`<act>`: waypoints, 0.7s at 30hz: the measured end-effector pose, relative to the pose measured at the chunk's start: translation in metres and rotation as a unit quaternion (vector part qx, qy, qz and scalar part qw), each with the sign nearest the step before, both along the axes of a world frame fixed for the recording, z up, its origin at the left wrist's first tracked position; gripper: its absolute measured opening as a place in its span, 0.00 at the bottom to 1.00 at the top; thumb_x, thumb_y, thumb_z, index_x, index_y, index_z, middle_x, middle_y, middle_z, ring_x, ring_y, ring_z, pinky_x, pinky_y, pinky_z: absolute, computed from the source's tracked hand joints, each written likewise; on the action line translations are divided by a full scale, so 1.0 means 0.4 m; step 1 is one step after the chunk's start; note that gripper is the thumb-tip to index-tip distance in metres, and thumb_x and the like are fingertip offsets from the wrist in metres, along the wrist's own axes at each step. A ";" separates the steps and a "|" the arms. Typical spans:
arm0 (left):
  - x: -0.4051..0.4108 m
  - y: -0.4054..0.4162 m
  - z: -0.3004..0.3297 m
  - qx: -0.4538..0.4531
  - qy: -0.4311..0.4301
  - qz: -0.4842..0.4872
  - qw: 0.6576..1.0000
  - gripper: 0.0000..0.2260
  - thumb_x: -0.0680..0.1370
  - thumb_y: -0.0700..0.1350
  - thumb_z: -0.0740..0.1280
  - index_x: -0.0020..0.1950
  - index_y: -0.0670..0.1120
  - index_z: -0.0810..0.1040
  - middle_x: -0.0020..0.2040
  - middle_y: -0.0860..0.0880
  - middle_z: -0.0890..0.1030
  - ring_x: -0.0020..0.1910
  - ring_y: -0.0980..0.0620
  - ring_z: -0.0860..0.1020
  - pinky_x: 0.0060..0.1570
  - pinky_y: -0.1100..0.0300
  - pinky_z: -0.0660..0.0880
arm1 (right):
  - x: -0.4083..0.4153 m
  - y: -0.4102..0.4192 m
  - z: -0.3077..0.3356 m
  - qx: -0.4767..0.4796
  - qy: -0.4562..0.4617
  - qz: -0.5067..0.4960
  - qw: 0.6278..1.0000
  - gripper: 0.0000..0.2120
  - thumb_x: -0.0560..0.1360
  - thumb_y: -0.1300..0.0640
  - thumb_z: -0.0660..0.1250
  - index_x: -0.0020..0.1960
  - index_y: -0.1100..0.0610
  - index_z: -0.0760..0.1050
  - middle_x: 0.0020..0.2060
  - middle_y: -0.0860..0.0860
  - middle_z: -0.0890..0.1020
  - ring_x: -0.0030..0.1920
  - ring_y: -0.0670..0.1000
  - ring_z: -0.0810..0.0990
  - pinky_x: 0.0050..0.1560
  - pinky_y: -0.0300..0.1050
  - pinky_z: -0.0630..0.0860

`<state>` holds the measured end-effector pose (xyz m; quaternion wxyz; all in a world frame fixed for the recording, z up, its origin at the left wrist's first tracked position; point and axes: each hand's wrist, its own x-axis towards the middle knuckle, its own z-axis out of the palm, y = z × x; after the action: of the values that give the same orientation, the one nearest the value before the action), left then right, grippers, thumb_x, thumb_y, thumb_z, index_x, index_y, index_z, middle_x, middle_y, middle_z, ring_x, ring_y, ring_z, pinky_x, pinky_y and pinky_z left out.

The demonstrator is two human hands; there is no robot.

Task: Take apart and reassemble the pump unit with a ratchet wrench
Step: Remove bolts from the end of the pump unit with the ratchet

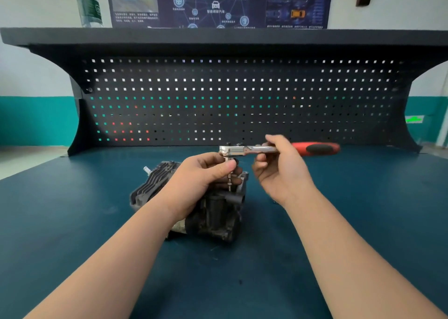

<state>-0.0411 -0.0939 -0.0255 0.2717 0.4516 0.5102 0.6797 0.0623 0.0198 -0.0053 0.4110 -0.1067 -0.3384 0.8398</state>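
Pump unit [213,212] sits mid-table [72,221], in front of the pegboard [242,100]. Ratchet wrench [278,148] is held level above the pump, head left and handle right; left hand [201,175] pinches the bit under the head, right hand [278,168] on the shaft. Bottle [88,3] stands on the shelf [218,37] top left, poster [218,3] behind the shelf.

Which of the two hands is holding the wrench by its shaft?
The right hand holds the ratchet wrench by its metal shaft; the left hand instead pinches the socket under the wrench head, above the pump unit.
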 end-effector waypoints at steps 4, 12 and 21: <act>0.001 0.012 0.004 -0.014 0.014 0.032 0.999 0.09 0.66 0.46 0.72 0.41 0.43 0.81 0.39 0.45 0.84 0.35 0.51 0.83 0.36 0.61 0.78 | -0.023 0.001 -0.022 -0.095 0.022 -0.017 0.995 0.10 0.77 0.61 0.63 0.38 0.58 0.67 0.24 0.51 0.70 0.19 0.45 0.69 0.19 0.33 0.64; 0.004 0.003 0.021 -0.047 0.109 0.082 0.989 0.07 0.79 0.37 0.63 0.40 0.42 0.74 0.29 0.57 0.80 0.30 0.65 0.77 0.34 0.74 0.71 | 0.008 -0.126 -0.004 0.654 -0.023 -0.456 0.603 0.15 0.76 0.59 0.64 0.31 0.62 0.69 0.30 0.54 0.68 0.29 0.52 0.66 0.30 0.43 0.66; -0.001 -0.022 0.010 -0.110 0.162 0.059 0.979 0.13 0.71 0.35 0.72 0.54 0.44 0.79 0.48 0.46 0.85 0.51 0.48 0.82 0.58 0.51 0.77 | 0.027 -0.071 0.013 0.507 -0.055 -0.325 0.796 0.18 0.78 0.56 0.61 0.34 0.66 0.63 0.27 0.62 0.71 0.31 0.63 0.74 0.31 0.52 0.72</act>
<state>-0.0413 -0.1027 -0.0217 0.1932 0.4921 0.6446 0.5523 0.0731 -0.0085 -0.0003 0.6355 -0.0327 -0.6836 0.3575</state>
